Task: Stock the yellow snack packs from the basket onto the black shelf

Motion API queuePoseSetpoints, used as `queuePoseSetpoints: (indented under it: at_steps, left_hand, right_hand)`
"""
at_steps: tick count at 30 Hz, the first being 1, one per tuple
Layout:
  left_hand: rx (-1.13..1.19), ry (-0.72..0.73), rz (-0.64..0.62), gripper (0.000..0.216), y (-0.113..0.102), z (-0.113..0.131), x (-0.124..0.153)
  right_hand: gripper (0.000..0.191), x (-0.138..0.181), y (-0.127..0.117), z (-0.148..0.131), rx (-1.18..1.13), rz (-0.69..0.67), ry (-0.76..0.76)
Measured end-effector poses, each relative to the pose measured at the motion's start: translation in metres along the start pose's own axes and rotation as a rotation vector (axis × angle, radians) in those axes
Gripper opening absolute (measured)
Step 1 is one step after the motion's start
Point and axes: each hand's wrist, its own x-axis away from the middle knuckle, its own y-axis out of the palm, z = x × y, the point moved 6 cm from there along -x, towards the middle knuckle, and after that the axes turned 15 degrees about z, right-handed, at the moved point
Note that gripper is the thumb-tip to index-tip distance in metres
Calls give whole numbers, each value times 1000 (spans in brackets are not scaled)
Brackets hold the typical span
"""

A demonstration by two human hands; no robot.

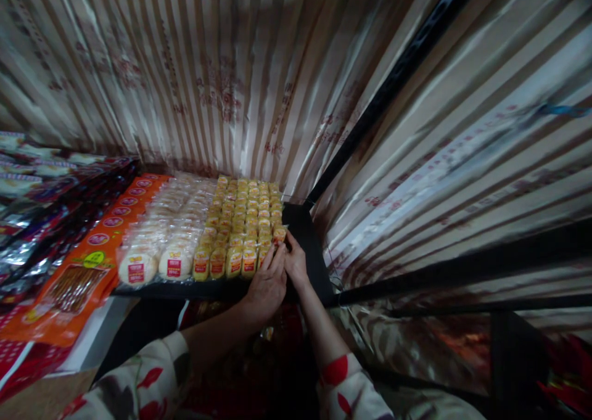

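Note:
Rows of small yellow wrapped cakes (235,261) with red and white labels stand on the right part of a black shelf (319,266). At the right-hand row, my left hand (266,287) and my right hand (296,261) meet, fingers close together. A single small wrapped cake (279,232) sits at their fingertips, slightly higher than the front packs. Both hands appear closed on it, though my left fingers partly hide the contact. Behind my hands, the front of that right row is covered.
Left of the cakes stand rows of round white wrapped crackers (137,268), then orange snack bags (87,266) and dark shiny packets (37,235). Striped plastic sheeting (222,68) hangs behind. A black post (370,118) slants up at the shelf's right corner.

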Motion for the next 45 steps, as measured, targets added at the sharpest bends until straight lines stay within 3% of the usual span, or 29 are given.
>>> queuePoseSetpoints:
  at_steps: [5,14,21,28,36,38,41,43,45]
  left_hand:
    - [11,-17,-3,45,1,-1,2]
    - [-21,-53,19,42,9,-2,2]
    - [-39,-43,75,45,8,-2,5]
    - [28,-31,119,40,-1,-1,7]
    - [318,38,252,25,-29,7,50]
    - [444,69,200,23,-30,14,68]
    - [608,74,-9,22,-19,29,99]
    - [678,-13,-176,25,-3,37,120]
    - [729,-200,-309,28,15,38,137]
  right_hand:
    - [48,3,4,-5,118,-25,-158]
    - [43,6,4,-18,192,-19,-258]
    - [38,10,1,-13,0,82,-61]
    - [30,8,4,-10,-89,34,-5]
    - [41,31,-24,-14,-121,189,72]
    - [39,51,-38,-17,-171,227,113]
    - [32,93,-59,-15,-181,248,162]
    - [30,122,-68,-10,-84,179,152]
    - [31,144,-71,-1,110,52,128]
